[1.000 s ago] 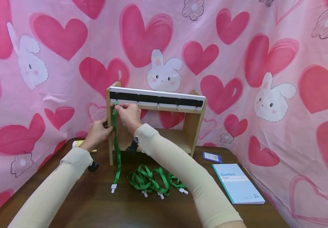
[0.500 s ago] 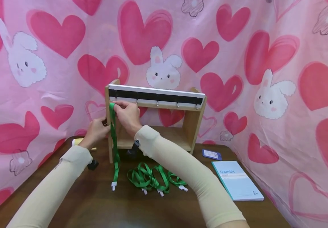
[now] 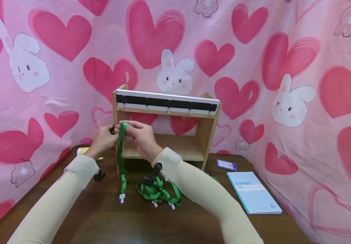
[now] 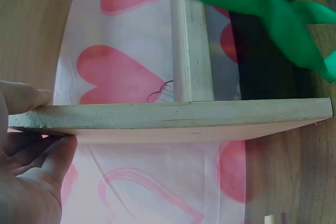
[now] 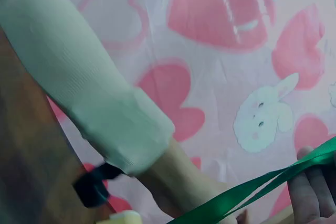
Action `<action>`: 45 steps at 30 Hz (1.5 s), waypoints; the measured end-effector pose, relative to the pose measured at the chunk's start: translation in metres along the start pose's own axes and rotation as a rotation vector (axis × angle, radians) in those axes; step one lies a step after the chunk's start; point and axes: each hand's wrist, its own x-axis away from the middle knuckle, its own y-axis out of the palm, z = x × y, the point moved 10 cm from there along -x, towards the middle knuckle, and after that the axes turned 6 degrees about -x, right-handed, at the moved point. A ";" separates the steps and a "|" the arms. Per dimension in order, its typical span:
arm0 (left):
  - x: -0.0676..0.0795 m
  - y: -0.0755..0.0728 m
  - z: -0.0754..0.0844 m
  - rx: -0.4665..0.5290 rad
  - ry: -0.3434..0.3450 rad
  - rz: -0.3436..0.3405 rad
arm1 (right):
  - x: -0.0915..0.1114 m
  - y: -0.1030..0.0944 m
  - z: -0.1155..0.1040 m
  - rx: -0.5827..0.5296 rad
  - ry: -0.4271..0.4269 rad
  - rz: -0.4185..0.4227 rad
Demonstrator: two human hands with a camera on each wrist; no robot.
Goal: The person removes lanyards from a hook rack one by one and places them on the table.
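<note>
My left hand [image 3: 103,140] grips the left side panel [image 4: 173,116] of a small wooden shelf [image 3: 175,145], thumb on the inner face and fingers on the outer one in the left wrist view. My right hand [image 3: 145,139] holds a green lanyard [image 3: 119,149] near its top, in front of that panel. The strap hangs down to a white clip [image 3: 122,198] low over the table. In the right wrist view the strap crosses my right fingers [image 5: 310,195]; the thumb is hidden there. Above, a white board with a black strip [image 3: 166,102] carries a row of small metal hooks [image 3: 168,110].
More green lanyards [image 3: 154,192] lie heaped on the brown table [image 3: 102,217], partly behind my right forearm. At the right are a notebook [image 3: 254,193] and a blue badge holder [image 3: 226,165]. A yellow and white roll [image 3: 82,151] lies beyond my left wrist. Pink printed cloth surrounds the table.
My right hand has come down from the leftmost hook with the lanyard's top, first leftward, then lower. The right forearm now covers more of the heap. My left hand stays on the panel.
</note>
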 end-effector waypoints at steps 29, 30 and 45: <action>0.001 0.006 -0.002 0.043 -0.035 -0.048 | 0.050 -0.090 0.116 0.215 0.223 0.055; 0.001 0.006 -0.003 0.045 -0.033 -0.050 | 0.047 -0.091 0.120 0.217 0.223 0.074; -0.002 0.004 0.001 0.029 -0.010 -0.025 | 0.017 -0.096 0.160 0.339 0.148 0.379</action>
